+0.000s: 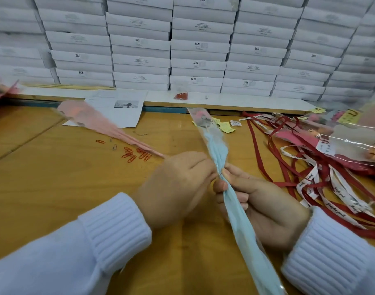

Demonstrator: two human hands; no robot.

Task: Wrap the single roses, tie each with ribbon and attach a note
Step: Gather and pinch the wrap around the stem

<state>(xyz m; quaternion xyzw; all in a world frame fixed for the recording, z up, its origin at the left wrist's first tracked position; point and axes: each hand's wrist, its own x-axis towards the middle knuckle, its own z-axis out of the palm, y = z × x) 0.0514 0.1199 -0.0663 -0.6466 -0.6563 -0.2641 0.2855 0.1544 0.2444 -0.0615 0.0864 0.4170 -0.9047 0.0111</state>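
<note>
A single rose in a light-blue paper and clear film wrap [233, 209] runs from the table's middle down to the bottom edge. My right hand [263, 205] grips the wrap round its narrow part, thumb on top. My left hand [178, 186] pinches the wrap from the left at a small metal clip or wire on it. A pink-wrapped rose [101, 124] lies on the table to the left. Red and white printed ribbons [314, 179] lie tangled at the right. Small yellow notes [224, 126] sit behind the blue wrap's top.
Red paper clips [135, 154] lie scattered left of my hands. Printed paper sheets [120, 109] rest at the back. Finished wrapped roses [352, 137] pile up at the far right. A small bag of red clips [181, 95] sits on a white board before a wall of stacked white boxes [199, 45].
</note>
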